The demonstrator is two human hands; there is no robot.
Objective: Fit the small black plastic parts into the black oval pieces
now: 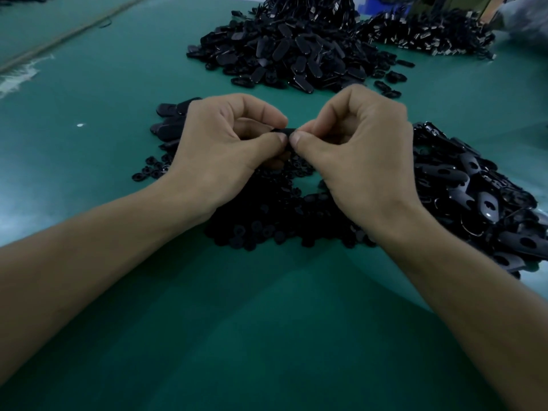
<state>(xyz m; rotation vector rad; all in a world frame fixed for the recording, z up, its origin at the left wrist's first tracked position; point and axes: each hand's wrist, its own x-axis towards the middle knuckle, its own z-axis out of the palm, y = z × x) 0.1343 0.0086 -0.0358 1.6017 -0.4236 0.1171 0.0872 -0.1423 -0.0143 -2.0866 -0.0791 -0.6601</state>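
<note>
Left hand (pixel 228 137): fingers curled in tight, thumb and forefinger pinching the left end of a black piece (pixel 283 131). Definitely gripping, not loose.
Right hand (pixel 355 143): pretty much the mirror image, with the fingers balled up and the thumb and forefinger tips clamped on the right end of that piece. The two thumbs nearly touch.
Held piece: only a thin dark sliver shows between the fingertips, so I honestly can't tell if it's an oval, a small part, or both together. It sits up off the worktop, right over the middle heap.
Small parts heap (pixel 267 223): directly under the wrists. Tiny matte black bits, roundish with holes like little washers, and a few strays off to the left (pixel 151 170). The hands and forearms hide a good chunk of it.
Right oval pile (pixel 474 197): just beside the right wrist. Flat, glossy black ovals with a hole or recess in each, all jumbled and overlapping.
Left ovals (pixel 169 123): a smaller bunch of smooth dark ovals poking out from behind the left hand.
Back pile (pixel 290 51): a big mound of black ovals further off, well apart from the hands.
Far right pile (pixel 430 31): more dark parts with some shiny metallic bits mixed in, too small to make out.
Worktop (pixel 237 336): a flat green mat, smooth, with a bit of sheen.
</note>
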